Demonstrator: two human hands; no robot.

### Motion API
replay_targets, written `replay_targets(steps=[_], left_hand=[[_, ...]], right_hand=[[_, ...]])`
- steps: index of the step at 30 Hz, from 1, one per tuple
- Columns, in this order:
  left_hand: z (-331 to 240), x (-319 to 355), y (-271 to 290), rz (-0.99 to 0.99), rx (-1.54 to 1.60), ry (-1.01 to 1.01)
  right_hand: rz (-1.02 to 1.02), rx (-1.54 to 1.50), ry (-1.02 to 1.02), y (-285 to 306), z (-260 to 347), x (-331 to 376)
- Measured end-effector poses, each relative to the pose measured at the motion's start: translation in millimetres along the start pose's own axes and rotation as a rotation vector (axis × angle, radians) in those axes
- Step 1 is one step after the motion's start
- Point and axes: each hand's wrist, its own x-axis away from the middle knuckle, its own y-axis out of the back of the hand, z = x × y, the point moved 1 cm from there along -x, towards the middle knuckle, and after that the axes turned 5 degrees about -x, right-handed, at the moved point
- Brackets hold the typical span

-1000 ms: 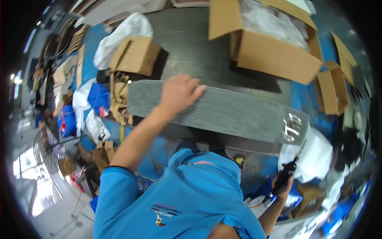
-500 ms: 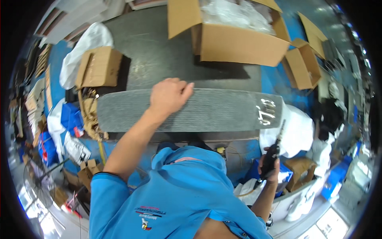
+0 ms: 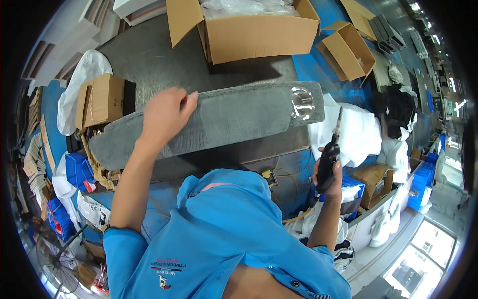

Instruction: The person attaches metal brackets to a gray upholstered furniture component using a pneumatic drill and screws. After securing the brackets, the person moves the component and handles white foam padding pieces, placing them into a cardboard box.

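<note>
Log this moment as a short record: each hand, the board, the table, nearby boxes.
Left hand: on the grey board
Right hand: holding a black drill, bit pointing up in the picture
Board: shiny round spot near its right end
Table: dark, beneath the board
Beyond the board: open cardboard box holding clear plastic
By the left end: smaller cardboard box
</note>
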Motion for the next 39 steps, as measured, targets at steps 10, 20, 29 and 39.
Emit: replay_targets(steps=[10, 20, 29, 39], left_hand=[[5, 108, -14, 0.605, 1.363, 0.525], [-33, 104, -62, 0.590, 1.944, 0.723], [-48, 112, -75, 0.656, 2.032, 0.708], [-60, 113, -82, 0.619, 2.034, 0.851]], right_hand=[[-0.043, 0.242, 0.092, -12, 31, 18], [0.320, 0.847, -0.121, -118, 77, 63], [0.379, 1.212, -0.038, -166, 83, 62], [0.348, 1.489, -0.085, -188, 87, 54]])
